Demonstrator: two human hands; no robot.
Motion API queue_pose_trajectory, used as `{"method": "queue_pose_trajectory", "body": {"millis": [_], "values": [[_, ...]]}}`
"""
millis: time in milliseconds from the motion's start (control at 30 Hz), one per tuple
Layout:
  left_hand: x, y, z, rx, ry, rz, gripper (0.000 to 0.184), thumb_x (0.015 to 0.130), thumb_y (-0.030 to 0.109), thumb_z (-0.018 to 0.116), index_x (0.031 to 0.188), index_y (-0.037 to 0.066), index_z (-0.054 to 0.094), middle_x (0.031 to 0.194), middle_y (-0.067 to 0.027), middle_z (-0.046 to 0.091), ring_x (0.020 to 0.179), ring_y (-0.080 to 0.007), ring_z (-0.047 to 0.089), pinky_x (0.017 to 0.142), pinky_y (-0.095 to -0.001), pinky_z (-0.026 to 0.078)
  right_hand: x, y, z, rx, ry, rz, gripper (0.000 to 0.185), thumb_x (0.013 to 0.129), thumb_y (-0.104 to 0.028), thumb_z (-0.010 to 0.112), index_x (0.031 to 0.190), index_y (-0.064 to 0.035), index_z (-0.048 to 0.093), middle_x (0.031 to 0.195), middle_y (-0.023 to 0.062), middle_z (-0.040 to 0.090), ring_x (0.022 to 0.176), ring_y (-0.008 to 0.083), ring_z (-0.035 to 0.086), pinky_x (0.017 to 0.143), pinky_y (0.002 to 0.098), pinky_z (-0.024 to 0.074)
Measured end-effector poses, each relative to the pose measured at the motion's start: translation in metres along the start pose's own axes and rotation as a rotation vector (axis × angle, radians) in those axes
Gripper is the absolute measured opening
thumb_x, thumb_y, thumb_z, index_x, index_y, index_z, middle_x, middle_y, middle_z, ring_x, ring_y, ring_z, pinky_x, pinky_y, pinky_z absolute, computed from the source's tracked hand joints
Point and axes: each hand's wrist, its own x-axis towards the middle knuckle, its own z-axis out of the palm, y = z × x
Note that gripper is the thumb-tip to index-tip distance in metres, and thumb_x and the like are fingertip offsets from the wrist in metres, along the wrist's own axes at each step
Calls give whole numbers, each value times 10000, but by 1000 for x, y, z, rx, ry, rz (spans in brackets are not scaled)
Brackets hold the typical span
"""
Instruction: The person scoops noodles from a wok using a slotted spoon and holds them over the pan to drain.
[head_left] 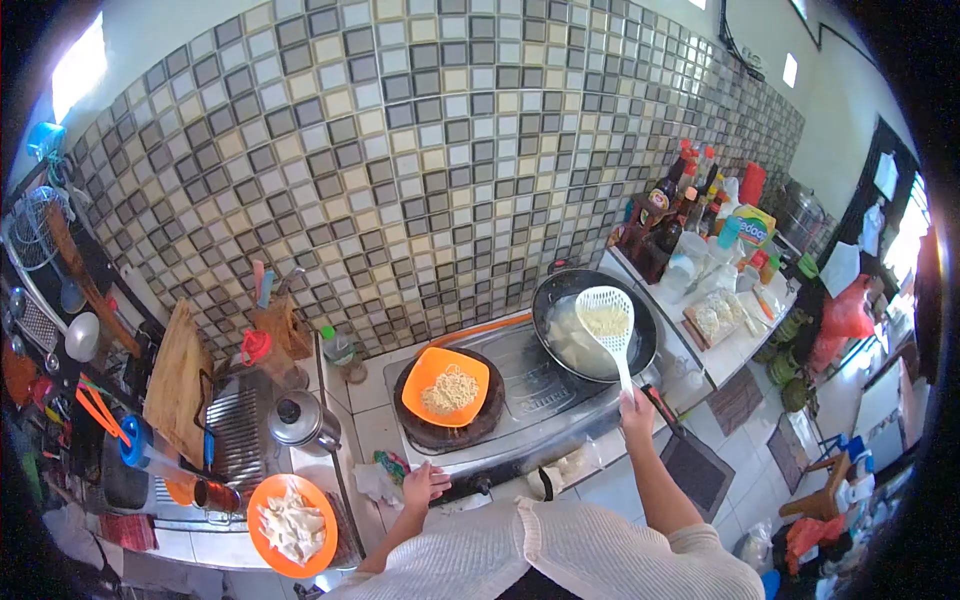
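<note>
Fingers of the right hand (635, 412) grip one skimmer (605, 318) over one wok (645, 345); the loosely open left hand (426, 484) hovers near one stove (520, 375).

The person wears a pale top (620, 545), off-white to light cream with a greyish cast in the shaded folds. It looks knitted, with fine ribs that run down the cloth and fan out across the wide front. A raised seam or edge (526, 520) shows near the middle, with a small notch at its upper end. Below it is a black patch (530, 588), dark and plain, shaped like a low peak; whether it is an under-layer or a lower garment is unclear. The right sleeve (697, 540) is short and loose, in the same pale knit, and leaves the forearm bare. The left hand (425, 485) and right hand (635, 412) are bare, with slim fingers.
</note>
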Motion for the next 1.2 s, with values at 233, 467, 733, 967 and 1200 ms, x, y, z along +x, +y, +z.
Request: {"method": "queue_pose_trajectory", "body": {"millis": [233, 467, 733, 967, 1200], "values": [[2, -3, 3, 67, 28, -28, 438, 943, 402, 421, 907, 7, 606, 792, -125, 687, 616, -200, 675, 439, -244, 466, 0, 2, 11, 69, 48, 71, 238, 867, -160, 589, 1022, 21, 601, 716, 50, 559, 681, 105, 494, 640, 266, 415], [-1, 1, 6, 78, 48, 8, 429, 943, 393, 426, 890, 8, 609, 776, -124, 686, 607, -193, 672, 445, -244, 471, -9, -6, 10, 34, 35, 78, 225, 862, -114, 584, 1042, 21, 601, 760, 62, 588, 716, 122, 525, 690, 270, 437], [-1, -1, 9, 72, 87, 49, 422, 941, 364, 423, 852, -1, 614, 746, -131, 682, 588, -195, 667, 437, -237, 467, -9, 8, 6, -70, 50, 42, 243, 851, -134, 585, 1047, 10, 603, 816, 131, 622, 772, 198, 596, 719, 304, 453], [-4, 1, 14, 67, 117, 75, 428, 937, 349, 411, 863, -19, 617, 722, -141, 675, 566, -199, 663, 432, -231, 469, -11, -18, -8, -170, 106, -132, 254, 848, -147, 580, 1059, -7, 604, 863, 176, 632, 815, 265, 624, 744, 339, 459], [-3, -2, 14, 51, 122, 69, 434, 938, 358, 410, 838, -14, 610, 716, -141, 674, 567, -196, 663, 427, -232, 467, -4, -1, -18, -143, 17, 88, 258, 836, -133, 597, 1063, -10, 607, 871, 169, 638, 812, 233, 621, 746, 335, 459]]}}
